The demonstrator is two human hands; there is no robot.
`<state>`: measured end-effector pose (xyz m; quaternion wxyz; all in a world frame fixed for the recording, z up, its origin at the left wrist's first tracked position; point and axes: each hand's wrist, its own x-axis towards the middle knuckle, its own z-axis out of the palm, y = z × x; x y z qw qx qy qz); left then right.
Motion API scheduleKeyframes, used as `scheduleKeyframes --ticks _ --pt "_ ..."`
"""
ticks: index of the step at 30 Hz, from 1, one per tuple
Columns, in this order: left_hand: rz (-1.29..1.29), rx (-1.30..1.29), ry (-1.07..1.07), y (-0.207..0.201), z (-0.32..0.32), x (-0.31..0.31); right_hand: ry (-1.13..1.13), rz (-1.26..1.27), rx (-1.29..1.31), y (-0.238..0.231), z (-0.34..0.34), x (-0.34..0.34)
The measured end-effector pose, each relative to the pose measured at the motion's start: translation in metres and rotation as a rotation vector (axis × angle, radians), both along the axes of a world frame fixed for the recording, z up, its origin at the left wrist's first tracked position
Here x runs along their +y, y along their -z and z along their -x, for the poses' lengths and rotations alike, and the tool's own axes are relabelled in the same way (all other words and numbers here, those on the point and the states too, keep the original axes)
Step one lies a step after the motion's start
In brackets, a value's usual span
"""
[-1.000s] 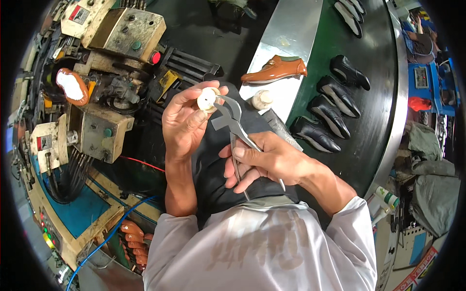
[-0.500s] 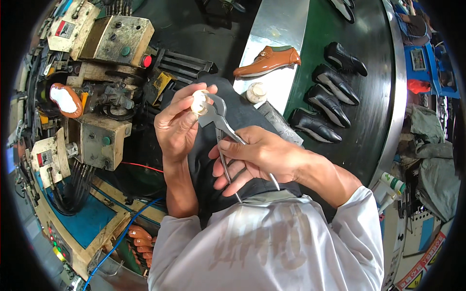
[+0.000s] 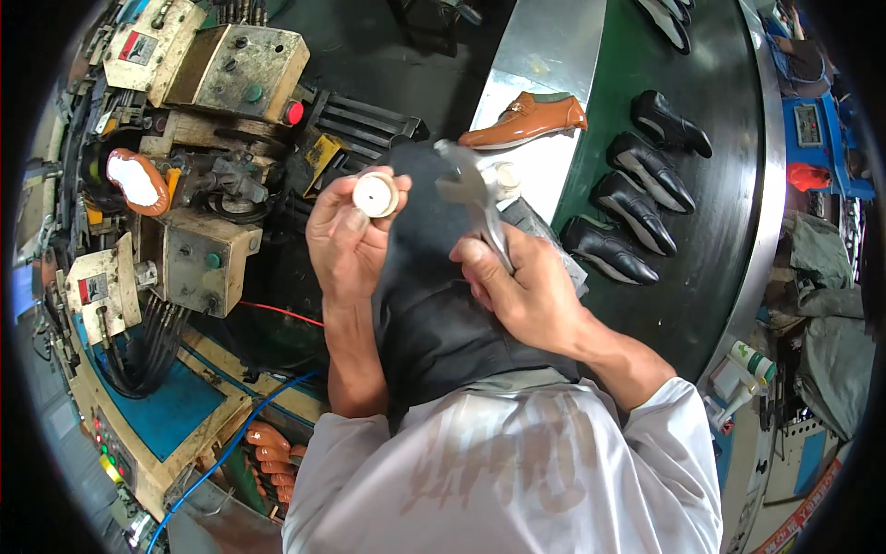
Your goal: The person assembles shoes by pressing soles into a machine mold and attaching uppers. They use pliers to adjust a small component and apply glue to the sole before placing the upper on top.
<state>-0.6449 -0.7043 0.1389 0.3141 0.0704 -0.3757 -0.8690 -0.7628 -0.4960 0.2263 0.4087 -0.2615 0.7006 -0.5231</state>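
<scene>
My left hand pinches a small round cream-coloured cap-like piece between thumb and fingers, its flat face with a dark dot turned up. Metal pincers are gripped by their handles in my right hand. Their head is smeared by motion and stands apart from the round piece. Behind the pincers, a pale round container is partly hidden at the bench edge. An orange-brown shoe lies on the metal strip beyond it.
Several black shoes stand on the green belt to the right. On the left is a worn machine with buttons and hoses, holding a brown shoe, sole showing. A blue hose and more brown shoes are at lower left.
The pincers have come away from the round piece and swung to the right. My right hand has closed round their handles and moved up and right. The view has shifted slightly.
</scene>
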Motion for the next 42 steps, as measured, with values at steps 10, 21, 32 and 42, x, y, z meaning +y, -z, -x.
scheduleKeyframes --ticks 10,21,32,42 --pt "0.230 0.109 0.059 -0.012 0.005 0.002 -0.248 -0.028 -0.985 -0.015 0.006 -0.005" --pt "0.243 0.113 0.092 -0.003 -0.003 0.001 -0.233 0.001 -1.318 -0.012 0.007 -0.008" --pt "0.213 0.061 -0.008 0.000 -0.001 0.006 -0.146 -0.054 -0.844 0.003 -0.013 -0.017" --pt "-0.205 0.080 0.012 0.010 -0.014 0.003 -0.049 0.070 -0.340 -0.004 0.003 -0.005"
